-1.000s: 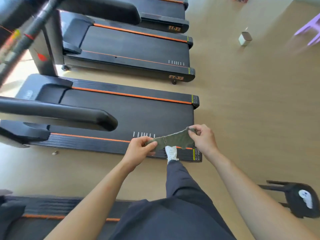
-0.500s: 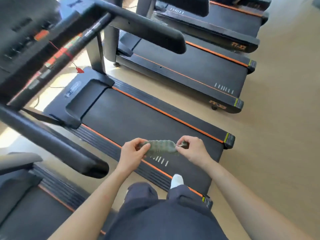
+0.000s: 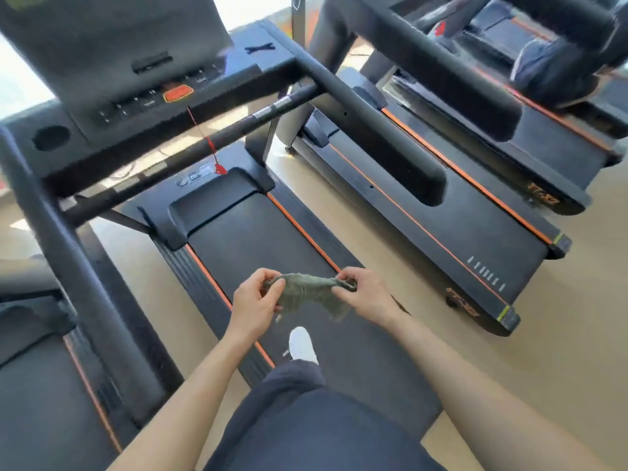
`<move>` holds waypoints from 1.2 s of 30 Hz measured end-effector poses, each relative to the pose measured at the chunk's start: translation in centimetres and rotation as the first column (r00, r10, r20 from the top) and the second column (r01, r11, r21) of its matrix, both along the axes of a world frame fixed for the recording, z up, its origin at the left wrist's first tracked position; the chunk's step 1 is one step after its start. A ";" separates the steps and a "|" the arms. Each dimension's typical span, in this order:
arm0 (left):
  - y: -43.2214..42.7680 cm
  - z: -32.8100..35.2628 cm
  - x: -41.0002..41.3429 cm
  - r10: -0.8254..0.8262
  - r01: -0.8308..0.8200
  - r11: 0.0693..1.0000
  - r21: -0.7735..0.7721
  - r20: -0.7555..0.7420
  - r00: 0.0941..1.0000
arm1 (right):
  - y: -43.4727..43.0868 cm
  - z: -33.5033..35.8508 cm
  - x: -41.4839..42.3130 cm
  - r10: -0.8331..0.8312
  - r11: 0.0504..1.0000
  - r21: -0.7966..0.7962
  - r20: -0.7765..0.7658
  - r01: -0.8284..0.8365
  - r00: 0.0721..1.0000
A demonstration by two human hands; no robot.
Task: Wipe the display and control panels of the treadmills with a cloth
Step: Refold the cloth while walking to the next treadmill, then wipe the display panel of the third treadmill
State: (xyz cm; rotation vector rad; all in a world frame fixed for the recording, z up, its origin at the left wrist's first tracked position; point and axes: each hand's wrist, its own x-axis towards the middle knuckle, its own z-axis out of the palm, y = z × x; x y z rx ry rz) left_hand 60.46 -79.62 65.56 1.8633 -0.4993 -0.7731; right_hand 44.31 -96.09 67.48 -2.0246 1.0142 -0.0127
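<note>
Still preparing: cloth (image 3: 311, 294) stretched low over treadmill belt (image 3: 258, 239), pinched at each end by left hand (image 3: 255, 305) and right hand (image 3: 365, 295) (both clenched). Next: bunch, lift toward control panel (image 3: 149, 96) at eleven o'clock.

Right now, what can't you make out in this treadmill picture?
- Control panel, head view: button labels blurred.
- Display: top cut off by the frame edge.
- Cloth: bunched between left hand and right hand, its ends hidden.
</note>
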 end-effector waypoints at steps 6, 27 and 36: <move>-7.4 -0.3 7.7 0.000 -0.007 0.996 -0.084 -0.077 0.997 | -7.4 1.1 10.0 -0.104 0.990 0.100 0.045 0.099 0.994; -29.6 7.1 33.3 0.280 -0.267 0.959 -0.091 0.187 0.942 | -33.6 6.1 44.1 0.119 0.971 0.150 0.367 -0.185 0.923; -34.3 10.8 45.9 0.430 -0.419 0.895 -0.152 0.538 0.724 | -37.8 10.1 57.8 0.180 0.962 0.092 0.497 -0.258 0.849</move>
